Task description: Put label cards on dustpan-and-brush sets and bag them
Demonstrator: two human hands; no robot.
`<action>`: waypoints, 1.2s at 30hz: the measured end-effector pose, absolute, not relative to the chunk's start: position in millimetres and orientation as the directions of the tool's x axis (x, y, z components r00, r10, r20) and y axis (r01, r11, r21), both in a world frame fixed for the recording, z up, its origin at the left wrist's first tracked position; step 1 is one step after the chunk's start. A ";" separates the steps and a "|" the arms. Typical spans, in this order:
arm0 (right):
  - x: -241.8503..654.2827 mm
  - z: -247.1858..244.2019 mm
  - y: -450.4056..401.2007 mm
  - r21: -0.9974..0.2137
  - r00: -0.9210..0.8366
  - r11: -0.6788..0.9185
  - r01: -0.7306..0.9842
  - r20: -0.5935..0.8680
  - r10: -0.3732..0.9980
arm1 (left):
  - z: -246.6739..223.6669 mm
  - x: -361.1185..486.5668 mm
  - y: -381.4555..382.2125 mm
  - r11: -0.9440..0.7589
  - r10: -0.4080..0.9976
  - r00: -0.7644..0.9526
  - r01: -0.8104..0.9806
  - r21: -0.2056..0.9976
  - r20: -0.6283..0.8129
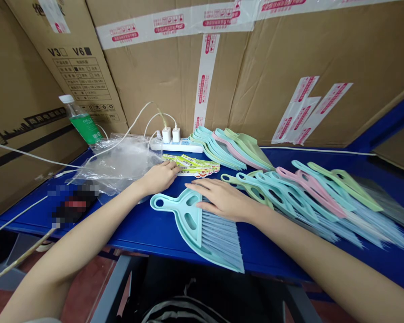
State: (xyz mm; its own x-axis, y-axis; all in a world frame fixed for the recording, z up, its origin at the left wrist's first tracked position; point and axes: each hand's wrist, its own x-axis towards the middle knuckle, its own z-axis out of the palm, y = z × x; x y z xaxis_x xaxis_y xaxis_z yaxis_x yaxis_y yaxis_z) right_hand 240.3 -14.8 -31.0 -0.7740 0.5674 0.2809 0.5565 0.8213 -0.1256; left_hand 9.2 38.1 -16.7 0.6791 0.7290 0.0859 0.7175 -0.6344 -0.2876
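Note:
A light-blue dustpan (183, 229) with a matching hand brush (218, 235) nested on it lies at the table's front edge, handle to the left. My right hand (227, 199) rests over the top of the brush, its fingers stretched left and thumb apart. My left hand (160, 178) is at the left end of a pile of yellow-green printed label cards (202, 165). Its fingers are bent together onto the cards, with the thumb hidden below.
Several brushes (299, 197) in blue, pink and green lie in a row on the right. Behind them are stacked dustpans (222, 146). Clear plastic bags (121, 157), a power strip (178, 146) with cables and a bottle (84, 123) stand left. Cardboard boxes (175, 76) line the back.

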 end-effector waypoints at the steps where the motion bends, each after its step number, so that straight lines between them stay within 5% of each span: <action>1: 240.8 -30.4 -14.9 -0.126 -0.779 0.824 0.553 0.271 0.565 | -16.8 9.1 38.1 -0.635 0.728 0.680 0.717 -0.289 0.086; 36: 234.9 -34.3 -13.1 -0.020 -0.753 0.809 0.588 0.352 0.556 | -16.3 9.7 38.0 -0.628 0.734 0.675 0.717 -0.303 0.074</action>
